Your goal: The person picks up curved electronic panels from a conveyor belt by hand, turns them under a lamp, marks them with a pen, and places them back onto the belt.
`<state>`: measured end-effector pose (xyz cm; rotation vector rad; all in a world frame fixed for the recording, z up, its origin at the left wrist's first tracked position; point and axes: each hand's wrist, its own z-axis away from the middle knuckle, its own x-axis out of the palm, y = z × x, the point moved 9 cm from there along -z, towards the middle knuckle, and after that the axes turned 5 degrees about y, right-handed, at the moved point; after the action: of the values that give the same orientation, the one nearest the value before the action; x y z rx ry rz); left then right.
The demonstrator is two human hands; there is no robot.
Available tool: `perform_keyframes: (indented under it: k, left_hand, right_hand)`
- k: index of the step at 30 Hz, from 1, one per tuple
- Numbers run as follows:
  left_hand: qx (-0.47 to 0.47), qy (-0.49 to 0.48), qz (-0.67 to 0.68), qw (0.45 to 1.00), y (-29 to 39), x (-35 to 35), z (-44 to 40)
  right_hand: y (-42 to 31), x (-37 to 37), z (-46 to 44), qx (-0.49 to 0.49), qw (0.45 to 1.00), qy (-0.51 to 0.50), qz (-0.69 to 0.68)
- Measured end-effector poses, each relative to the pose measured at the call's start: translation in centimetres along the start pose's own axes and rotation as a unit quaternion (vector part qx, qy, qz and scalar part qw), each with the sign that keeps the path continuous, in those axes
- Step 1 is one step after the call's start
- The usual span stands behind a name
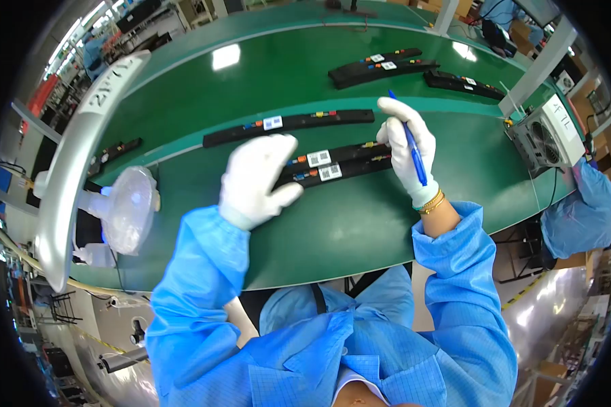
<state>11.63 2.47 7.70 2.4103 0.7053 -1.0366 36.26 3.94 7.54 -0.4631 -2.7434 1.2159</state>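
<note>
My left hand [256,180], in a white glove, is at the left ends of two black bars lying side by side. Its thumb and fingers are apart, and it covers those ends; whether it touches them I cannot tell. Both the upper bar [349,153] and the lower bar [360,167] carry white code labels and small coloured marks. A blue pen [412,146] is held in my white-gloved right hand [413,144], slanting across the fingers and palm. That hand is at the bars' right ends and partly hides them. Just beyond lies another labelled black bar [299,123].
More black bars [380,68] lie at the far right of the green bench [319,237]. A grey fan unit [546,139] stands on the right edge. A silver lamp-like arm [81,163] and a clear round disc [132,209] occupy the left side. Someone's blue sleeve [580,214] shows at right.
</note>
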Motion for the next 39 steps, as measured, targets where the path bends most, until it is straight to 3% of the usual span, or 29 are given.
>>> perform_keyframes:
  k: [5,9,13,15,16,17,19,20,21,26,30,31,33,36,37,39]
  left_hand:
    - [0.026,-0.057,-0.063,0.996,3.2,5.4,-2.0]
    - [-0.068,-0.221,-0.073,0.970,2.4,9.3,-2.4]
    - [-0.039,-0.232,-0.070,0.969,1.9,8.7,-2.4]
    - [0.011,-0.180,-0.088,0.980,1.0,7.1,-3.4]
    - [-0.025,-0.193,-0.083,0.977,-0.6,6.7,-4.1]
    - [0.008,-0.145,-0.101,0.984,-0.8,5.1,-5.2]
    - [-0.018,-0.132,-0.118,0.984,-3.6,3.4,-7.3]
    - [-0.059,-0.147,-0.116,0.981,-5.6,2.8,-8.3]
    - [-0.021,-0.130,-0.180,0.975,-8.0,2.5,-8.7]
    - [-0.030,-0.178,-0.285,0.942,-19.0,2.7,-10.4]
    - [-0.160,-0.323,-0.294,0.885,-23.6,5.4,-8.8]
    - [-0.134,-0.326,-0.328,0.877,-24.4,6.3,-8.0]
    - [-0.241,-0.322,-0.264,0.877,-27.3,7.1,-7.1]
    - [-0.282,-0.361,-0.261,0.849,-28.2,7.4,-7.2]
    - [-0.257,-0.328,-0.309,0.855,-26.6,6.4,-7.5]
    - [-0.235,-0.244,-0.255,0.906,-23.9,4.8,-8.4]
  right_hand:
    - [-0.1,-0.8,0.0,-0.014,1.000,0.011,0.016]
    - [0.0,-1.8,-0.4,-0.017,1.000,0.018,-0.014]
    - [0.2,-2.8,-0.6,-0.019,0.998,0.046,-0.047]
    - [-0.3,-3.2,-0.7,-0.047,0.993,0.074,-0.073]
    - [1.0,-3.0,-0.7,0.010,0.986,0.049,-0.160]
    - [1.0,-3.2,-0.6,-0.001,0.989,0.070,-0.129]
    - [0.2,-3.3,-0.8,-0.033,0.992,0.074,-0.101]
    - [1.8,-3.0,-0.7,0.020,0.982,0.032,-0.184]
    - [1.8,-2.8,-0.7,0.014,0.983,0.029,-0.178]
    - [2.5,-1.8,-0.3,0.038,0.983,0.010,-0.177]
    - [2.6,-1.6,-0.5,0.047,0.989,0.005,-0.142]
    - [2.6,-1.5,-0.5,0.042,0.990,0.004,-0.136]
    - [2.4,-1.5,-0.7,0.025,0.991,0.001,-0.130]
    - [2.3,-1.5,-0.6,0.022,0.992,-0.004,-0.121]
    - [2.5,-1.6,-0.6,0.029,0.993,-0.002,-0.117]
    - [2.7,-1.9,-0.8,0.044,0.993,0.002,-0.108]
